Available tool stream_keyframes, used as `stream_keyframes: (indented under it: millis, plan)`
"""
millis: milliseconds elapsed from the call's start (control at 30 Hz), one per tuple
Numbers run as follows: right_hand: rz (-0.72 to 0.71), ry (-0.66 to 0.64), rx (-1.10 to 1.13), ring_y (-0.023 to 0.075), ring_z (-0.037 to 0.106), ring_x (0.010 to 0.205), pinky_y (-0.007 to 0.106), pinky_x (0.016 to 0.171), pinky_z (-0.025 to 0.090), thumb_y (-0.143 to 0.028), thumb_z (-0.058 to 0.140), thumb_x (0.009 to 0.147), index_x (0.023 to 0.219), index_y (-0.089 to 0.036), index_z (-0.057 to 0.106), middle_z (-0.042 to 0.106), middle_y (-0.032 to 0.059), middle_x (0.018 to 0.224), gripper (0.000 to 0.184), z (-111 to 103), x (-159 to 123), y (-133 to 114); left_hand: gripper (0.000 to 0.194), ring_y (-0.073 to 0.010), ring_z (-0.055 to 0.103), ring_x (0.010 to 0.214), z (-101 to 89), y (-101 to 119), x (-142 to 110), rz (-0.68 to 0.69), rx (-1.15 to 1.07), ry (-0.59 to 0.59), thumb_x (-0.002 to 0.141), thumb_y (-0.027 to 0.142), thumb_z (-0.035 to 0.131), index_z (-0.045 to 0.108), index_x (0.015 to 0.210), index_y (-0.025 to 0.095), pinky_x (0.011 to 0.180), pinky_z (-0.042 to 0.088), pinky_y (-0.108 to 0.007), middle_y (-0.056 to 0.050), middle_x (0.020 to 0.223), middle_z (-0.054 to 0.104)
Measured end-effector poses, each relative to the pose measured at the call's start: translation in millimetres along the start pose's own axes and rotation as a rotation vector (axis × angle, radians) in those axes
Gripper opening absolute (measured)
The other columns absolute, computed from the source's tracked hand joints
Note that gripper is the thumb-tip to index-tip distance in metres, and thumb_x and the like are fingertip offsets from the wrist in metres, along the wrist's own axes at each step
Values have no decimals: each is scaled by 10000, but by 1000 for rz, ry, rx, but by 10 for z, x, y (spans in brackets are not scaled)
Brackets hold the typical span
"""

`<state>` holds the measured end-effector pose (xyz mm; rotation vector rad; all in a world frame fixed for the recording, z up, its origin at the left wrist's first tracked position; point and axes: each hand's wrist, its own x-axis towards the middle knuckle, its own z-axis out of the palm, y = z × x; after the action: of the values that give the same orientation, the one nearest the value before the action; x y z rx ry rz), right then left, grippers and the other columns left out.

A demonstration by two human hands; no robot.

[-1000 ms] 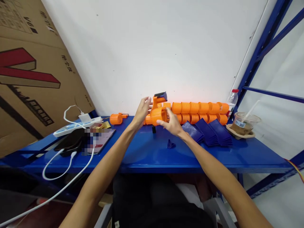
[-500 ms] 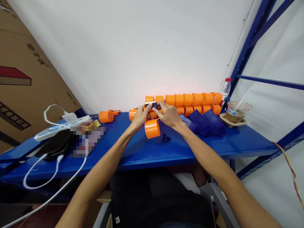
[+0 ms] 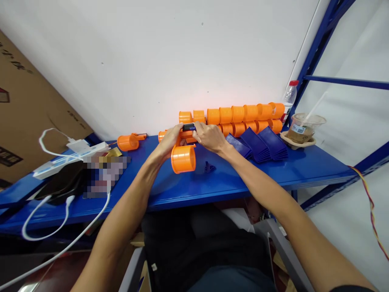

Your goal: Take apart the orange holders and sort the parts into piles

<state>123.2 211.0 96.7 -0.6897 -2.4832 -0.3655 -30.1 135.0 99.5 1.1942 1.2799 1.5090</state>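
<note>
My left hand [image 3: 167, 142] is closed round the handle of an orange plastic cup [image 3: 184, 159], whose round body hangs below the fingers, over the table. A dark rectangular piece [image 3: 189, 127] lies across the top of the handle, between my two hands. At its right end my right hand [image 3: 210, 137] has its fingers and thumb pressed together on the piece. The fingers partly cover the place where piece and handle meet. Behind the hands lie two rows of similar orange cups [image 3: 238, 115]. A small crumpled dark-blue scrap [image 3: 209, 167] rests on the blue table [image 3: 170, 190].
Fanned stacks of blue sheets [image 3: 258, 146] lie right of my hands. Farther right are a drink cup with a straw [image 3: 300, 132] and a red-capped bottle [image 3: 290, 95]. Leftward are a single orange cup [image 3: 128, 142], a power strip [image 3: 73, 158] and a black device with white cables [image 3: 62, 182].
The held orange cup has turned, its body now nearer my left hand. My right hand has closed more tightly at the dark piece's right end. The camera view has shifted slightly.
</note>
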Motion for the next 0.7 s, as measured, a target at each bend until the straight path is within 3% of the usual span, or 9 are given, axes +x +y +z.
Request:
stream_keyframes:
  millis: [100, 167, 233, 300, 400, 467, 533, 700]
  plan:
    - [5, 68, 73, 227, 662, 827, 314, 712, 451, -235, 322, 1078, 1171, -117, 624, 741, 129, 1000, 338, 3, 27, 129, 306, -123, 455, 377, -202, 106, 28, -67, -137, 51, 1006, 420, 580, 628, 815, 186, 411, 401, -240, 7, 510, 523]
    - [85, 154, 151, 216, 659, 842, 300, 732, 437, -226, 343, 1071, 1155, -135, 642, 738, 103, 961, 323, -48, 21, 263, 253, -126, 524, 419, -360, 181, 40, -61, -252, 135, 1007, 391, 555, 669, 941, 175, 427, 446, -239, -26, 644, 641]
    - [212, 160, 206, 213, 662, 836, 299, 742, 432, -223, 408, 1055, 1048, -146, 682, 726, 90, 887, 285, -135, -9, 391, 263, -121, 554, 440, -481, 235, 41, -9, -328, 214, 1016, 382, 520, 677, 1004, 171, 438, 472, -235, -31, 707, 671]
    - [294, -30, 269, 207, 664, 776, 301, 719, 439, -213, 541, 1002, 855, -153, 694, 706, 77, 771, 220, -228, -56, 474, 279, -118, 550, 436, -529, 251, 36, 5, -368, 243, 1024, 392, 499, 675, 1019, 176, 445, 484, -234, -27, 716, 671]
    - [300, -587, 436, 169, 641, 597, 291, 638, 482, -133, 658, 911, 669, -156, 650, 669, 39, 601, 243, -317, -132, 486, 287, -118, 557, 454, -478, 208, 32, -9, -398, 210, 1023, 418, 516, 673, 1036, 178, 474, 500, -232, -30, 734, 689]
    - [301, -853, 495, 151, 619, 504, 286, 592, 519, -96, 643, 904, 632, -149, 645, 656, 25, 535, 278, -330, -165, 434, 284, -120, 575, 483, -413, 156, 36, 6, -416, 186, 1015, 424, 543, 676, 1048, 174, 494, 506, -224, -33, 738, 697]
    - [311, -938, 488, 145, 610, 462, 282, 567, 541, -83, 628, 906, 603, -138, 651, 657, 31, 510, 308, -320, -176, 363, 291, -122, 571, 484, -364, 100, 44, -2, -429, 164, 1017, 419, 539, 679, 1055, 167, 489, 499, -224, -35, 720, 691]
    - [320, -977, 418, 137, 587, 422, 281, 531, 543, -68, 576, 924, 558, -120, 649, 646, 47, 493, 376, -286, -163, 254, 294, -110, 534, 433, -350, -14, 66, -43, -418, 123, 1020, 424, 548, 672, 1069, 162, 437, 451, -220, -28, 690, 663]
